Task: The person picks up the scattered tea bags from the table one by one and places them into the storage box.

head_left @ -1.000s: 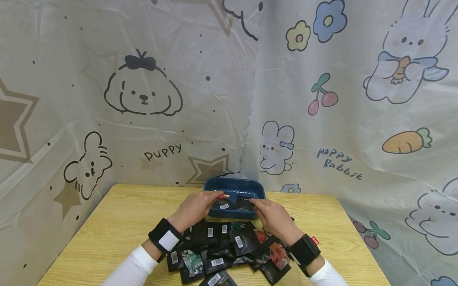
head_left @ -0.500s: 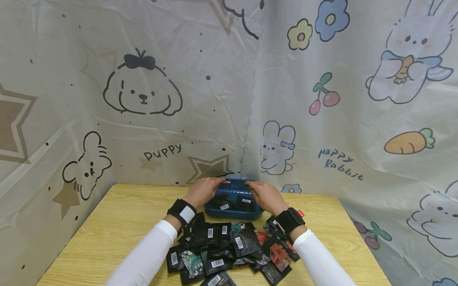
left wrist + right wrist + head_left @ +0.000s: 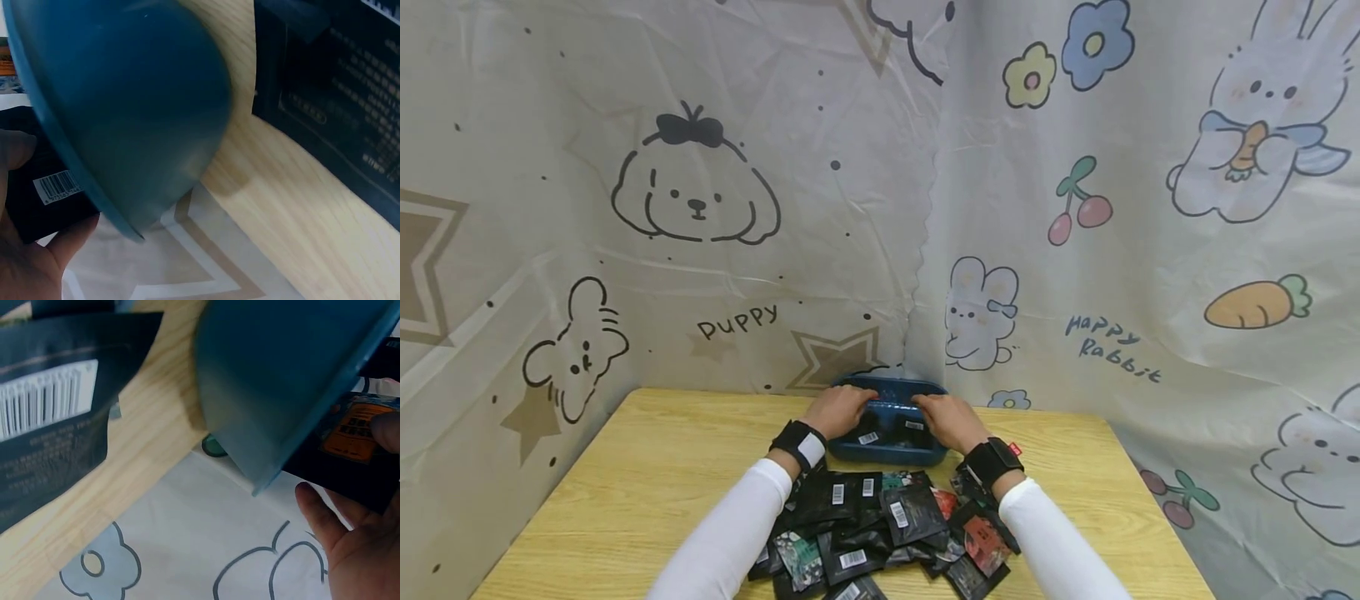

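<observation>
A blue plastic basket (image 3: 887, 457) stands at the back of the wooden table. Over its left side reaches my left hand (image 3: 841, 411), thumb and fingers pinching a black packet (image 3: 25, 212) with a white barcode label. On the opposite side, my right hand (image 3: 952, 420) pinches another black packet (image 3: 350, 459), which has an orange printed patch. Both held packets are at the basket's rim, mostly hidden by the hands in the head view. Inside the basket lie more black packets (image 3: 867, 427), seen toward its front part.
A loose heap of black packets (image 3: 913, 510) covers the table in front of the basket, between the forearms. Some show green or red prints. A printed curtain (image 3: 737, 267) hangs right behind the table's back edge (image 3: 700, 390).
Both hands have moved from the basket's front part toward its back, then dipped slightly over the last half second. The heap on the table looks the same.
</observation>
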Available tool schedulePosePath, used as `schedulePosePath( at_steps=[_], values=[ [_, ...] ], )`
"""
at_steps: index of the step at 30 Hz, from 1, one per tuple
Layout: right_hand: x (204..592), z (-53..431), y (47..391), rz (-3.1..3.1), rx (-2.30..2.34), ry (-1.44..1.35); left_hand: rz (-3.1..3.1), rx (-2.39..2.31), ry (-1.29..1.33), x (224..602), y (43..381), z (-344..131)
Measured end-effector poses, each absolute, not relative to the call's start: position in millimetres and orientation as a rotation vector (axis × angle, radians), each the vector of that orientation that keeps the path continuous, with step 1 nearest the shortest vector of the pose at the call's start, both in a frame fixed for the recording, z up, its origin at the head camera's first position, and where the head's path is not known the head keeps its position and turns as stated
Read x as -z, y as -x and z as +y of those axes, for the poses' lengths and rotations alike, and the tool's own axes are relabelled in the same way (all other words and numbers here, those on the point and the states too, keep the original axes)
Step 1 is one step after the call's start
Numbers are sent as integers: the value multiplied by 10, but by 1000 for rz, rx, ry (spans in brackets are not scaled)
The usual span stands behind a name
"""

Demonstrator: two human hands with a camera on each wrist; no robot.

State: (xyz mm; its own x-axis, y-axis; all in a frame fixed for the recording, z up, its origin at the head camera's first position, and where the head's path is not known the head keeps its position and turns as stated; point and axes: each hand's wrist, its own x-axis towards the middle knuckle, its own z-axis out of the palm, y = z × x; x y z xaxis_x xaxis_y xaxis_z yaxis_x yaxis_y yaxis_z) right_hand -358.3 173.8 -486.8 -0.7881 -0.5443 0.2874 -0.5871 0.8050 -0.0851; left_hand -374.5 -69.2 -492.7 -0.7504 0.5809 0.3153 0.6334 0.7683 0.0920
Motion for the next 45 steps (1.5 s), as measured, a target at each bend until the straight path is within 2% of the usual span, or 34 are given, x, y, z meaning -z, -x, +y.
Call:
schedulePosePath(
  at_steps=[10,15,22,26,35,45],
  values=[
    [5052,1740,3492,-2881,-264,-893,-2903,262,900,5055,3660,-724],
    [4933,1771,3423,-2856,-270,-891,-2874,308,927,4875,3583,-784],
    [4630,1896,3161,-2711,-252,-952,-2708,322,1003,4462,3210,-926],
    [4559,1958,2886,-2670,-265,-979,-2644,295,1035,4406,2912,-1006],
    [4861,1915,2370,-2710,-339,-1095,-2785,391,1062,4782,2400,-1240],
    [5214,1853,2190,-2866,-323,-1229,-3064,483,1075,5228,2302,-1322]
  ],
)
